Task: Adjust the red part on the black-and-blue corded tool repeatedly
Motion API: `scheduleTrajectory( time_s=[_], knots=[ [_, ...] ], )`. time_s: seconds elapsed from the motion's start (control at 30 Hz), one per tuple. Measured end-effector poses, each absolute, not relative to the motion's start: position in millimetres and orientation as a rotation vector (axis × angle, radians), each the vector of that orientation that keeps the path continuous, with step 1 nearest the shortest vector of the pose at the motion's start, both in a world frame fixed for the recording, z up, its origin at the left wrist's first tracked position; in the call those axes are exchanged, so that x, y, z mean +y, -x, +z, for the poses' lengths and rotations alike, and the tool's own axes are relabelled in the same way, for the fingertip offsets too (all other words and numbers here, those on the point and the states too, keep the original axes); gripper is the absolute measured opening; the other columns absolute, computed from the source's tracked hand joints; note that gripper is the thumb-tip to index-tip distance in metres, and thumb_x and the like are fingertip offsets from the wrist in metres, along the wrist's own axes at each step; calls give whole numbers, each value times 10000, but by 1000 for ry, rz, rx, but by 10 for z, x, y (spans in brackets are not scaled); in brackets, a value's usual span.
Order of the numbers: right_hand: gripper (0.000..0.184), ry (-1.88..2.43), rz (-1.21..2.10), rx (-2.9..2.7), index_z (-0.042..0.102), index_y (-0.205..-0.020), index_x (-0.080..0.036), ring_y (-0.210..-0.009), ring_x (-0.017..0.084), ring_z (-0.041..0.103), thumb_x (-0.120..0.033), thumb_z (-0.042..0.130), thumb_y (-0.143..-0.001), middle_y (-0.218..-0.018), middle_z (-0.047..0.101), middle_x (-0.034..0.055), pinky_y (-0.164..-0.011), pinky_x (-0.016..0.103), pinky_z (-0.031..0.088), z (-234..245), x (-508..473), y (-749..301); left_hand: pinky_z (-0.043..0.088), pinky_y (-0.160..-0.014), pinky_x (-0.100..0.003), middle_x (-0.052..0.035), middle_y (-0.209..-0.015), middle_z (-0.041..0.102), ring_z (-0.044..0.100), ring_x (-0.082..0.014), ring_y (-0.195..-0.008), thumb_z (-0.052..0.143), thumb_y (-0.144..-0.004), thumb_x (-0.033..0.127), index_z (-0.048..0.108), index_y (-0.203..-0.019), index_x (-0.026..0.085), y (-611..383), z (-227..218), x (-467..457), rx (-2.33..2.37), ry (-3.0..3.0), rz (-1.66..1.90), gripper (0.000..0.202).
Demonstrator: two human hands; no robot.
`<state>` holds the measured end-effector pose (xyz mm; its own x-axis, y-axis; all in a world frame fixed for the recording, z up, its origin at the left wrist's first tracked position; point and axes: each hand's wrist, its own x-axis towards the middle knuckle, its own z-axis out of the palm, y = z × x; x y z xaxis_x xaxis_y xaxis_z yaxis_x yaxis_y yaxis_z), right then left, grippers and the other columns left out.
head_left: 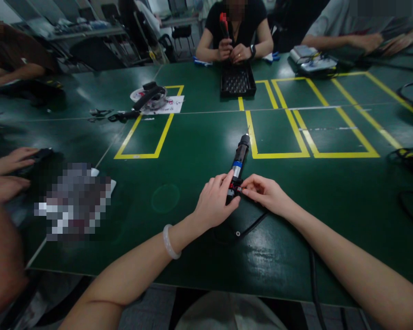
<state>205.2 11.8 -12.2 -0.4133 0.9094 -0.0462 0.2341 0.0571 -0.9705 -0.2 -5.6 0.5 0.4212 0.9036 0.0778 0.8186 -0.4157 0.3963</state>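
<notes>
A black electric screwdriver [240,155] with a blue band lies on the green table [199,151], its tip pointing away from me. My left hand [215,201] is wrapped round its rear end. Pinched fingers of my right hand [265,191] touch the same end, at a small red part. A black cable [251,225] runs from the tool toward me between my arms. A pale bracelet sits on my left wrist.
Yellow tape rectangles [282,133] mark the table. A black tray [237,82] sits before a person opposite who holds a red-topped tool. A tape roll and papers [156,98] lie at the left. Other people's hands rest at the left edge and far right. Cables lie right.
</notes>
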Motion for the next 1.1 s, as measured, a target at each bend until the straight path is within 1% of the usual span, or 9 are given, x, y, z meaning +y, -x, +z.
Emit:
scheduleTrajectory(
  time_s=[0.07, 0.17, 0.27, 0.43, 0.6, 0.8, 0.87, 0.93, 1.1],
  knots=[
    [246, 1136, 1389, -1681, 595, -931, -172, -542, 80, 460, -382, 691, -850, -690, 535, -28, -464, 203, 381, -133, 124, -2052, 406, -1007, -411, -141, -1356, 493, 490, -273, -1176, 498, -914, 417, 300, -1521, 155, 0, 7, -57, 1491, -2385, 403, 690],
    [294, 1137, 1470, -1601, 565, -900, -171, -501, 79, 466, -409, 718, -819, -648, 530, -41, -423, 197, 379, -127, 123, -2038, 408, -1004, -409, -136, -1353, 491, 487, -271, -1179, 510, -911, 420, 298, -1520, 159, -8, 8, -55, 1496, -2390, 404, 696],
    [336, 1154, 1487, -1561, 566, -859, -170, -482, 86, 494, -444, 745, -782, -604, 529, -47, -419, 202, 418, -115, 116, -2020, 418, -991, -398, -122, -1321, 507, 499, -261, -1156, 523, -909, 447, 315, -1507, 177, -23, 16, -47, 1508, -2385, 410, 688],
    [356, 1156, 1480, -1528, 589, -828, -164, -500, 95, 549, -464, 763, -750, -658, 599, -11, -441, 217, 471, -122, 122, -2006, 436, -963, -377, -104, -1260, 529, 518, -247, -1107, 517, -920, 511, 371, -1468, 182, -56, 45, -34, 1539, -2393, 398, 656],
    [327, 1125, 1520, -1524, 631, -869, -150, -515, 101, 563, -447, 734, -781, -703, 654, 23, -471, 235, 491, -116, 138, -2026, 440, -942, -359, -97, -1237, 532, 527, -242, -1096, 510, -925, 537, 360, -1472, 198, -84, 67, -22, 1598, -2406, 369, 661],
    [282, 1084, 1571, -1532, 648, -903, -139, -581, 116, 593, -401, 708, -817, -717, 653, 30, -497, 232, 497, -107, 182, -2100, 456, -871, -344, -84, -1171, 542, 547, -236, -1031, 497, -927, 552, 357, -1478, 217, -105, 96, 15, 1642, -2479, 302, 660],
    [291, 1077, 1586, -1499, 645, -952, -146, -593, 118, 596, -395, 713, -817, -746, 651, 28, -472, 220, 476, -100, 219, -2171, 457, -867, -350, -83, -1159, 543, 544, -237, -1016, 526, -915, 539, 361, -1475, 214, -98, 117, 21, 1652, -2518, 270, 668],
    [293, 1085, 1581, -1459, 647, -973, -147, -554, 104, 566, -396, 707, -831, -714, 624, 11, -434, 205, 428, -97, 262, -2261, 457, -861, -356, -86, -1146, 545, 542, -240, -1005, 543, -906, 540, 367, -1471, 216, -76, 143, 21, 1662, -2556, 226, 675],
    [208, 1035, 1576, -1318, 638, -915, -143, -412, 46, 405, -349, 655, -892, -572, 531, -46, -400, 199, 262, -115, 326, -2417, 448, -840, -357, -100, -1151, 551, 542, -251, -1005, 521, -917, 555, 370, -1476, 217, 77, 190, 32, 1718, -2620, 156, 670]
  ],
)
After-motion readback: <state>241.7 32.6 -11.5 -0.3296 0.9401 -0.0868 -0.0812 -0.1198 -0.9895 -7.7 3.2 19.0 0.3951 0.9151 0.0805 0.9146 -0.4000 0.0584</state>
